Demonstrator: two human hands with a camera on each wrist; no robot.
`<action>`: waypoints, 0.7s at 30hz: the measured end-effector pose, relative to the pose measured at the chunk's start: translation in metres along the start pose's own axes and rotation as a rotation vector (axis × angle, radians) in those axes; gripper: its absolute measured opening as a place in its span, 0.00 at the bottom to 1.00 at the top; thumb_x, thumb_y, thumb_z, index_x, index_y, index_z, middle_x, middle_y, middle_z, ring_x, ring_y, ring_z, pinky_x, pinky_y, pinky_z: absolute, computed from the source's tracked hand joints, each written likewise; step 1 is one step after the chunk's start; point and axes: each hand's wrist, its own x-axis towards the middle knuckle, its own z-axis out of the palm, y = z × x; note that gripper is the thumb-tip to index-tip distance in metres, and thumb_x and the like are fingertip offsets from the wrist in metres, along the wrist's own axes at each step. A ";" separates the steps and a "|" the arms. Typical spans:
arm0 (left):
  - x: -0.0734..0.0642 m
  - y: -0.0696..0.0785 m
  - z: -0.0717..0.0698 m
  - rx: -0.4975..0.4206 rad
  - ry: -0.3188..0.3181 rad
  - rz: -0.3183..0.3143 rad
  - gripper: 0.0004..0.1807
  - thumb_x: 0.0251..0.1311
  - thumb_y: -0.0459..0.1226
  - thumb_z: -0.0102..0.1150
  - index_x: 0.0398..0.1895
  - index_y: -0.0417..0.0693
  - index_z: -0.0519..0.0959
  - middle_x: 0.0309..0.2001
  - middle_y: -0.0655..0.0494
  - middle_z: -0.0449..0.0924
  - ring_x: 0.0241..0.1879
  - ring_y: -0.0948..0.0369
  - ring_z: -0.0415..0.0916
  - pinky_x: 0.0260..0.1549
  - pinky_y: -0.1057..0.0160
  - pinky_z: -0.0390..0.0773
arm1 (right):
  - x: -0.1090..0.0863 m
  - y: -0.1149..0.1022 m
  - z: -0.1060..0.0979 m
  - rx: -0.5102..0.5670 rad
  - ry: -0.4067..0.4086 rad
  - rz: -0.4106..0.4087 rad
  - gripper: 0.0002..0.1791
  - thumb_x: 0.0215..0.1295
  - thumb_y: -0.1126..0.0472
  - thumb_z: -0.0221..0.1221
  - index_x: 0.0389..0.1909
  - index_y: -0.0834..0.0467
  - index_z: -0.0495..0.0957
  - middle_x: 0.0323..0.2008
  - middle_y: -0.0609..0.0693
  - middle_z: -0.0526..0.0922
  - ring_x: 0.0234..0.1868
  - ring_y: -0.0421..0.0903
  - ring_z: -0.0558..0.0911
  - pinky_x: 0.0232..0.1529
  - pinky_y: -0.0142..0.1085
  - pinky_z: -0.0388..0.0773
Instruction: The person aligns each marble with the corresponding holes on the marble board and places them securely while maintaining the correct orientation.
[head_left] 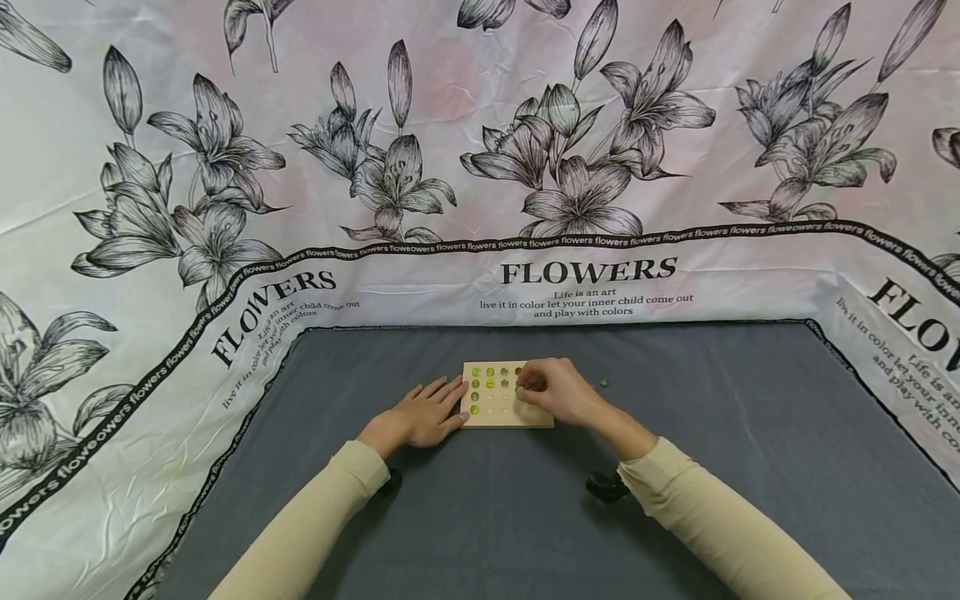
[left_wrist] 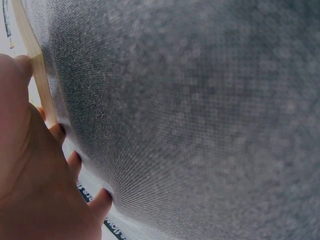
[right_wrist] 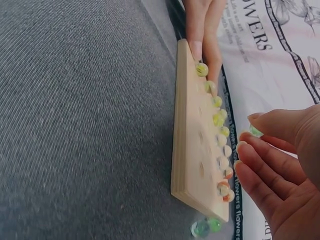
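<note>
A pale wooden board [head_left: 501, 422] with rows of round hollows lies flat on the grey cloth. Yellow-green marbles [right_wrist: 218, 119] and clear ones with orange or white swirls [right_wrist: 225, 190] sit in several hollows; others nearer the front are bare. My left hand [head_left: 423, 414] rests beside the board's left end, fingers spread and fairly straight, the thumb against the board's edge [left_wrist: 42, 85]. Over the board's right half, my right hand [head_left: 561, 392] pinches a green marble [right_wrist: 255, 131] between thumb and forefinger. Its other fingers are loosely bent.
Loose green and bluish marbles [right_wrist: 202, 228] lie on the cloth just past the board's right end. Grey cloth [head_left: 480, 517] covers the table, with a white flower-printed border [head_left: 592, 283] behind. A black object [head_left: 606, 487] shows beneath the right wrist.
</note>
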 end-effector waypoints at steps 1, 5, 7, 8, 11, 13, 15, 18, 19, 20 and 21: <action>0.000 0.000 0.000 0.001 0.001 0.000 0.36 0.81 0.59 0.31 0.85 0.56 0.45 0.84 0.58 0.40 0.82 0.52 0.39 0.76 0.40 0.47 | 0.001 -0.001 0.001 0.001 -0.003 0.000 0.06 0.64 0.67 0.70 0.40 0.63 0.86 0.35 0.50 0.88 0.36 0.43 0.85 0.38 0.36 0.82; 0.000 -0.001 0.001 0.005 0.002 -0.004 0.36 0.81 0.59 0.30 0.85 0.56 0.45 0.84 0.58 0.40 0.82 0.52 0.39 0.76 0.40 0.46 | 0.003 -0.003 0.005 0.002 -0.017 -0.008 0.05 0.65 0.66 0.69 0.40 0.62 0.86 0.35 0.49 0.87 0.35 0.42 0.84 0.38 0.36 0.81; 0.000 -0.001 0.002 0.008 0.001 -0.004 0.36 0.81 0.59 0.30 0.85 0.56 0.45 0.84 0.58 0.40 0.82 0.52 0.39 0.76 0.41 0.47 | 0.004 -0.004 0.008 0.000 -0.021 -0.006 0.05 0.65 0.66 0.69 0.40 0.62 0.86 0.35 0.49 0.87 0.35 0.41 0.84 0.38 0.36 0.81; 0.000 -0.001 0.002 0.008 0.000 -0.004 0.36 0.81 0.59 0.30 0.85 0.56 0.45 0.84 0.58 0.40 0.82 0.52 0.39 0.76 0.41 0.47 | 0.005 -0.004 0.010 -0.003 -0.022 -0.006 0.05 0.65 0.66 0.69 0.40 0.62 0.86 0.35 0.49 0.87 0.35 0.41 0.84 0.38 0.36 0.82; -0.002 -0.001 0.003 0.010 0.001 -0.002 0.36 0.81 0.59 0.30 0.85 0.57 0.46 0.84 0.58 0.40 0.82 0.53 0.39 0.76 0.40 0.47 | 0.007 -0.004 0.014 -0.008 -0.023 -0.002 0.06 0.66 0.65 0.69 0.41 0.63 0.86 0.35 0.49 0.87 0.35 0.41 0.84 0.38 0.36 0.81; -0.003 -0.001 0.002 0.013 0.003 0.000 0.36 0.81 0.59 0.30 0.85 0.57 0.46 0.84 0.58 0.40 0.82 0.52 0.39 0.76 0.40 0.47 | 0.008 -0.005 0.017 -0.011 -0.024 -0.001 0.07 0.66 0.65 0.69 0.42 0.63 0.86 0.35 0.49 0.87 0.34 0.41 0.83 0.38 0.36 0.81; -0.004 -0.001 0.002 0.012 0.005 0.002 0.36 0.81 0.59 0.31 0.85 0.57 0.46 0.84 0.58 0.40 0.82 0.52 0.39 0.76 0.40 0.47 | 0.009 -0.005 0.021 -0.016 -0.023 -0.001 0.07 0.66 0.65 0.69 0.42 0.63 0.86 0.34 0.49 0.87 0.34 0.41 0.83 0.39 0.36 0.81; -0.005 -0.001 0.002 0.011 0.003 0.003 0.36 0.81 0.59 0.31 0.85 0.56 0.46 0.84 0.58 0.40 0.82 0.52 0.40 0.76 0.41 0.47 | 0.010 -0.005 0.026 -0.024 -0.020 -0.004 0.05 0.65 0.65 0.69 0.40 0.62 0.86 0.33 0.48 0.86 0.34 0.40 0.82 0.38 0.35 0.80; -0.005 -0.002 0.002 0.011 0.002 0.003 0.36 0.81 0.59 0.31 0.85 0.56 0.46 0.84 0.58 0.40 0.82 0.52 0.39 0.76 0.40 0.47 | 0.011 -0.005 0.027 -0.030 -0.017 -0.006 0.04 0.65 0.66 0.69 0.39 0.61 0.86 0.33 0.48 0.86 0.33 0.40 0.82 0.38 0.35 0.80; -0.005 -0.002 0.002 0.010 0.001 0.004 0.36 0.81 0.59 0.31 0.85 0.56 0.46 0.84 0.58 0.40 0.82 0.52 0.39 0.76 0.40 0.47 | 0.012 -0.005 0.029 -0.036 -0.014 -0.005 0.03 0.65 0.65 0.69 0.38 0.61 0.86 0.32 0.48 0.86 0.33 0.39 0.82 0.38 0.35 0.80; -0.005 -0.002 0.002 0.011 0.000 0.004 0.36 0.81 0.59 0.31 0.85 0.56 0.46 0.84 0.58 0.40 0.82 0.52 0.39 0.76 0.40 0.47 | 0.012 -0.005 0.031 -0.040 -0.009 -0.003 0.03 0.65 0.66 0.69 0.38 0.60 0.86 0.32 0.47 0.86 0.33 0.39 0.82 0.37 0.35 0.80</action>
